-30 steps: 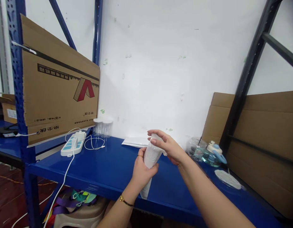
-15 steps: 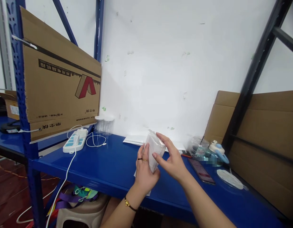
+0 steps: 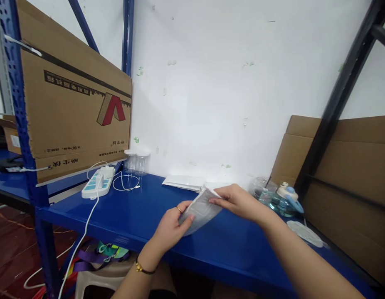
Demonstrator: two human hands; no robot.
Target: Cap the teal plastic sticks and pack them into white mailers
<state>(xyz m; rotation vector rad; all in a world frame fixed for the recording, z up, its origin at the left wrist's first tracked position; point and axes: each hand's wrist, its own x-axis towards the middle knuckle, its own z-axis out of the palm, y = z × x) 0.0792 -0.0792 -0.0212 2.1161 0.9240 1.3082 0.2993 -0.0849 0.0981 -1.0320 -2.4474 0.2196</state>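
Observation:
A flat whitish packet point(image 3: 200, 214), thin and slightly see-through, is held above the front part of the blue table point(image 3: 142, 216). Its lower left side is pinched between the thumb and fingers of my left hand point(image 3: 173, 224), which wears a ring. My right hand point(image 3: 239, 201) grips the upper right edge between thumb and fingers. Behind the packet, white papers point(image 3: 183, 182) lie near the wall, partly covered by it.
At the left stand a power strip point(image 3: 97, 185) with white cables and two clear jars point(image 3: 141, 164). On the right are a blue-lidded bottle point(image 3: 284, 201), a clear cup point(image 3: 262, 187), a white flat item point(image 3: 306, 233) and cardboard point(image 3: 297, 149).
My hands have moved apart, the left one leftward and the right one rightward. The packet, narrow and upright before, is now spread wider and tilted. My right forearm now covers the phone.

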